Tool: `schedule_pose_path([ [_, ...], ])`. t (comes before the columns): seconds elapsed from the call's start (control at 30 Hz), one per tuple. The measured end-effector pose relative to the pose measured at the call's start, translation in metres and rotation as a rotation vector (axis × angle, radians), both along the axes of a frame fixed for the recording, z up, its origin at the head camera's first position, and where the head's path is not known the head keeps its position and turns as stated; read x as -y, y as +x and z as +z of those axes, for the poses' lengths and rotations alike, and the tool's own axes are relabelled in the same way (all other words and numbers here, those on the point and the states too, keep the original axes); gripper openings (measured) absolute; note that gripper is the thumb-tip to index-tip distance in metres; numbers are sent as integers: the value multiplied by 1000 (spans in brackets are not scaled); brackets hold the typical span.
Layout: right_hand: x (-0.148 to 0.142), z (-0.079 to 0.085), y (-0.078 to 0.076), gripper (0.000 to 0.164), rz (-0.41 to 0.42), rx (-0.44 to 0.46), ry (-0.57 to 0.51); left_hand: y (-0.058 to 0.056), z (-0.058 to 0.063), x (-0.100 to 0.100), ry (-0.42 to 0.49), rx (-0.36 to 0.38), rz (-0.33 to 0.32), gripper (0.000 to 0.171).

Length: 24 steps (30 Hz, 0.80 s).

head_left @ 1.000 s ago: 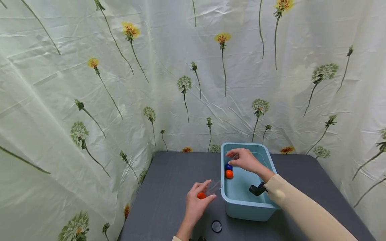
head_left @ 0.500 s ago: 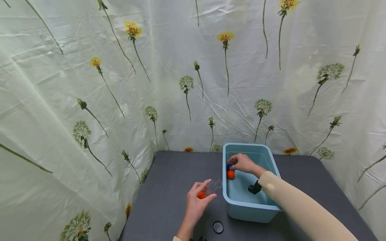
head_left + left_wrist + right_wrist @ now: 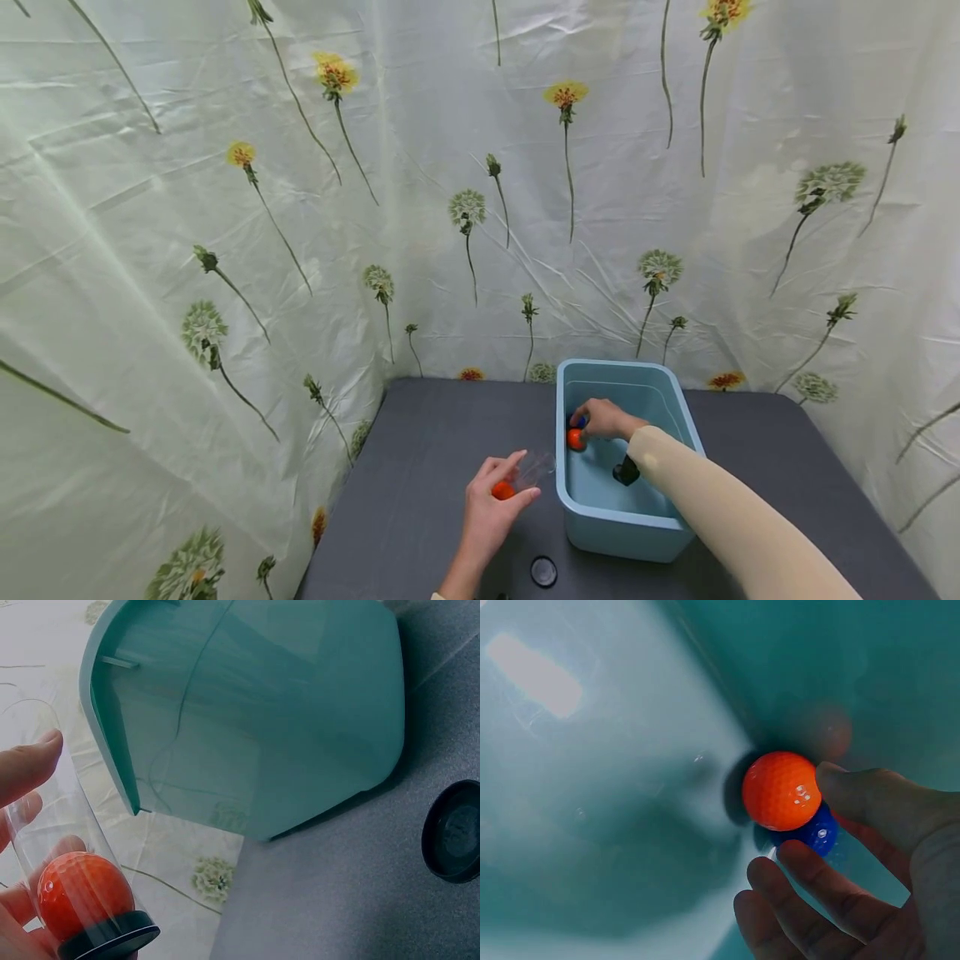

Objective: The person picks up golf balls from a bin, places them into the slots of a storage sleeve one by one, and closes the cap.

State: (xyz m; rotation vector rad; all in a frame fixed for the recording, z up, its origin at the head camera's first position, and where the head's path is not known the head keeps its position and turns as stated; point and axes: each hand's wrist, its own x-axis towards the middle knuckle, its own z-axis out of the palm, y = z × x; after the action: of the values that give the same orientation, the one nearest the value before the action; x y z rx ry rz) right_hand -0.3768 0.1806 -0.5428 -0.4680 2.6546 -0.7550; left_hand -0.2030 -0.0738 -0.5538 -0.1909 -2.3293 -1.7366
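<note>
Table (image 3: 450, 417) — orange balls (image 3: 86, 896) (image 3: 781, 791) (two) at both hands (image 3: 489, 508) (image 3: 609, 419).

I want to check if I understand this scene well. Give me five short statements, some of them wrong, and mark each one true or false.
1. The left hand holds a clear tube with an orange ball inside. True.
2. The blue ball is in the tube. False: it is in the tub.
3. The right hand reaches into the tub. True.
4. The loose black cap is inside the tub. False: it lies on the table.
5. A second orange ball is beside the blue ball. True.
</note>
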Motion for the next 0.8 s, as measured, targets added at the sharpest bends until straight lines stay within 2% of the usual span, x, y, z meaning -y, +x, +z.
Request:
schedule_pose_path([
  [0.13,-2,-6,-1,35,-38,40,0,0,-1,1,-2,-2,5,52],
  [0.33,-2,-11,0,17,-40,43,-27,0,-2,2,2,15,17,52],
  [0.6,-1,-12,3,26,-19,172,62,-1,-4,0,12,13,10,52],
  [0.8,-3,-12,7,24,-8,187,50,-1,-5,0,19,17,10,52],
])
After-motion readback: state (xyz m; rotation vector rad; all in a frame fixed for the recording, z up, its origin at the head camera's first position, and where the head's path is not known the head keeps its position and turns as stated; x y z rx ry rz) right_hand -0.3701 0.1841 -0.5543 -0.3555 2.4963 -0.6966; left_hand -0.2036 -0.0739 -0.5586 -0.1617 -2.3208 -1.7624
